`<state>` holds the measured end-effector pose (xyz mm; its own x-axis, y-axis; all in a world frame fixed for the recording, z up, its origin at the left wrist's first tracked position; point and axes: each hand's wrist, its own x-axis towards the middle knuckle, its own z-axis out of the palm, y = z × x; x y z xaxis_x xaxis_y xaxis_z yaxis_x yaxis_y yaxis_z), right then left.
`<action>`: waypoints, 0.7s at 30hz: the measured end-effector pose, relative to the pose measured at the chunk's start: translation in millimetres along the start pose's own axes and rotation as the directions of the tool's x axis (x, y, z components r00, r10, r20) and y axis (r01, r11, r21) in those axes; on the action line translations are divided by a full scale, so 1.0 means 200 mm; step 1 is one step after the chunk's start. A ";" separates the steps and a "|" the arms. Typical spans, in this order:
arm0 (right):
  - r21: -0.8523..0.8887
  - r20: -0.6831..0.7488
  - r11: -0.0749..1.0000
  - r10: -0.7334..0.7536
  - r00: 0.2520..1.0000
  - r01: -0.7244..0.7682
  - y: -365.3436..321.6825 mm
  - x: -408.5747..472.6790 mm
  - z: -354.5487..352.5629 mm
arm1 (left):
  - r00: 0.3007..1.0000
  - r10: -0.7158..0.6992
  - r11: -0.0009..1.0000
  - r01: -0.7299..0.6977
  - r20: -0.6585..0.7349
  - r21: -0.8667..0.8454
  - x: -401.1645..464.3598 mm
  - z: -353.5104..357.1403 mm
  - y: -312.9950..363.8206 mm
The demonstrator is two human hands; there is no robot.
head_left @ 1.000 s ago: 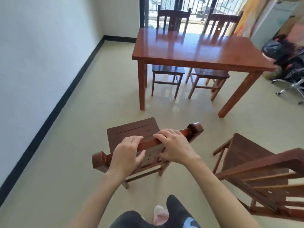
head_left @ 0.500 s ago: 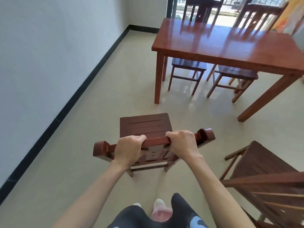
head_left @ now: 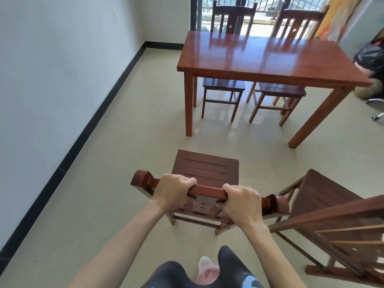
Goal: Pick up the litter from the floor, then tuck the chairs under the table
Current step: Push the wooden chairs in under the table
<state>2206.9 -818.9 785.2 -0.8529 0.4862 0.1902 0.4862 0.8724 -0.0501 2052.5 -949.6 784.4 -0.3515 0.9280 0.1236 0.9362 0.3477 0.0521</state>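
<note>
A person stands behind a brown wooden chair (head_left: 206, 172) and holds it by the top bar of its back. The left hand (head_left: 170, 193) wraps around the bar near its left end, with the fingers curled over the top. The right hand (head_left: 242, 201) wraps around the same bar near its right end, with the fingers curled over it too. The two hands are apart, with a bare bit of bar between them.

The chair stands on the pale floor (head_left: 116, 163), on the near side of the table (head_left: 268, 59), and there is open floor between them. The chair's seat points at the table. It lines up with the table's near left leg. The top bar runs left to right, almost the same way as the table's long near edge, with its right end a bit closer to the person.

A second chair (head_left: 330, 208) stands just to the right of the held chair. It is also on the near side of the table, and it is turned at a slant. Two more chairs are on the far side of the table, a left one (head_left: 225, 86) and a right one (head_left: 279, 91). Their seats are pushed under the table top.

A white wall (head_left: 62, 80) with a black strip along the bottom runs along the table's left side. A black bag (head_left: 372, 57) sits past the table's right end.
</note>
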 end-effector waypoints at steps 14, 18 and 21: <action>-0.018 -0.089 0.999 0.043 0.995 -0.044 0.01 0.13 0.08 | 0.994 0.095 0.995 -0.096 -0.061 -0.017 0.18 0.02 -0.11; 0.000 -0.128 0.999 0.052 0.990 -0.052 0.05 0.23 0.09 | 0.990 0.118 0.991 -0.122 -0.079 -0.051 0.27 0.02 -0.16; 0.008 -0.127 0.998 0.069 0.990 -0.069 0.08 0.33 0.10 | 0.988 0.126 0.990 -0.131 -0.086 -0.050 0.38 0.03 -0.19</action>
<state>2155.2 -771.3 776.3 -0.7863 0.5351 0.3090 0.5420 0.8374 -0.0708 1990.2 -891.4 786.6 -0.2297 0.9495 0.2139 0.9727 0.2163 0.0846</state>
